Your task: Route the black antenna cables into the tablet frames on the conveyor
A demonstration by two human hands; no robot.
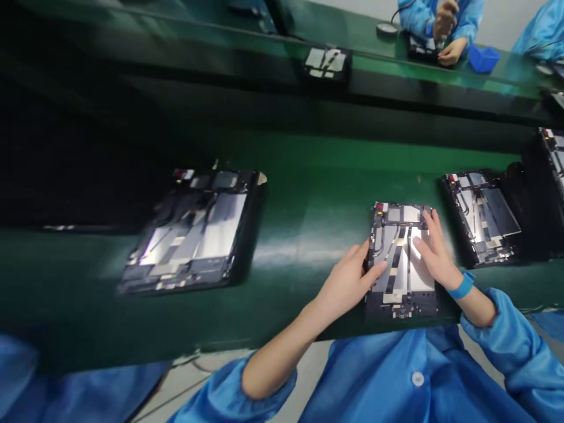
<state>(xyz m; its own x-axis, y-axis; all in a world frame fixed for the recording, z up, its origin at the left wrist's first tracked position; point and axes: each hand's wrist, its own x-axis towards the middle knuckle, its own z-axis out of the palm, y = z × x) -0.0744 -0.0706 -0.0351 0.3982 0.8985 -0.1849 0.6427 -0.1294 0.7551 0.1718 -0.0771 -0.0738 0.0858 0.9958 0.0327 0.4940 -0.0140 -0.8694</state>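
Note:
An opened tablet back (399,276), with dark boards, silver plates and flat cables showing, lies on the green belt (308,194) right in front of me. My left hand (348,282) grips its left edge, thumb lying on top and fingers curled under the side. My right hand (434,249) rests flat on the silver plate on its right half, fingers stretched out. A blue strap (462,286) circles my right wrist, and both arms wear blue sleeves.
Another opened tablet (194,232) lies to the left on the belt, and one more (482,217) to the right, with a further one at the right edge. On the far belt sits a small unit (326,61). A co-worker's hands (445,32) work opposite beside a blue tray (483,59).

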